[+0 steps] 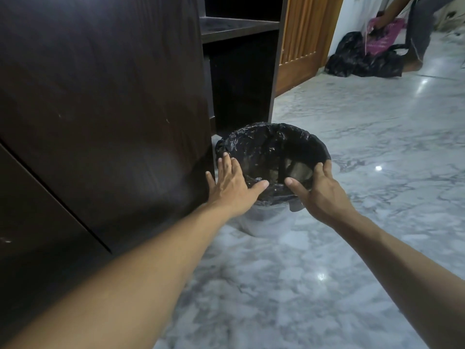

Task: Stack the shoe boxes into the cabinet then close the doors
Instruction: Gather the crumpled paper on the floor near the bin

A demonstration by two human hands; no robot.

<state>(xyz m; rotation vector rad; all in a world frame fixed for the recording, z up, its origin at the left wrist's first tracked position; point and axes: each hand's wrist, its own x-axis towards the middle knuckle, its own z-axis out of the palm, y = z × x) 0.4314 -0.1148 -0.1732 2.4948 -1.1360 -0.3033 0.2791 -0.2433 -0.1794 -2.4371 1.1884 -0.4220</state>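
Two hands at lined bin point(273, 157) by cabinet point(105, 96): left hand point(232, 183) flat, right hand point(318, 191) grip pinching rim.

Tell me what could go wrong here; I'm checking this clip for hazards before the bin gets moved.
1. The right hand pinches the rim where the black liner folds over; the thin plastic might slip or tear.
2. The left hand lies flat on the rim of the bin, so a lift could tip it.
3. The bin stands close to the cabinet door and may knock it.

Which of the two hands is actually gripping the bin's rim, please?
The right hand: its fingers curl over the bin rim, while the left hand lies flat with fingers straight.
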